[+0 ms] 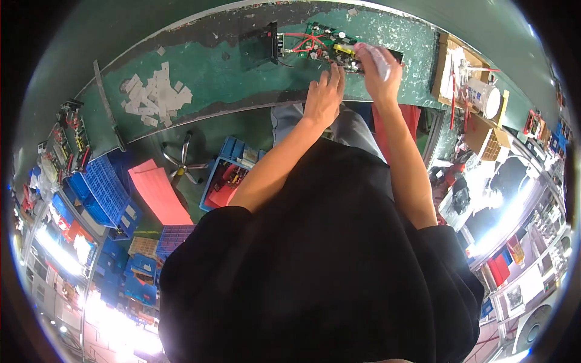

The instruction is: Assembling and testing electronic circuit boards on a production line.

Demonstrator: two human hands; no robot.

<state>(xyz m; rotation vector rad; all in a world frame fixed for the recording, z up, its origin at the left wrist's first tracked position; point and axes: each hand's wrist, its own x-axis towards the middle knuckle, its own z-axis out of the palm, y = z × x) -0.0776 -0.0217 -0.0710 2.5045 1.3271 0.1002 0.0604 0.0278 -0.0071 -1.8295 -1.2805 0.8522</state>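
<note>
A green circuit board (316, 34) with many components and a yellow transformer-like part lies on the green bench. Red wires (305, 41) run from it to a black panel (265, 48) at its left. My right hand (385, 83) is closed around a translucent squeeze bottle (381, 63), whose pink end points left over the board's right part. The bottle's narrow tip is too small to make out clearly. My left hand (324, 97) has its fingers stretched out, the fingertips at the board's near edge.
White paper-like strips (156, 95) are heaped on the bench (212, 72) at the left, near a metal bar (106, 100). A cardboard box (446, 72) with a white container (484, 97) stands at the right. Below the bench are a blue crate (213, 181) and a chair base (183, 162).
</note>
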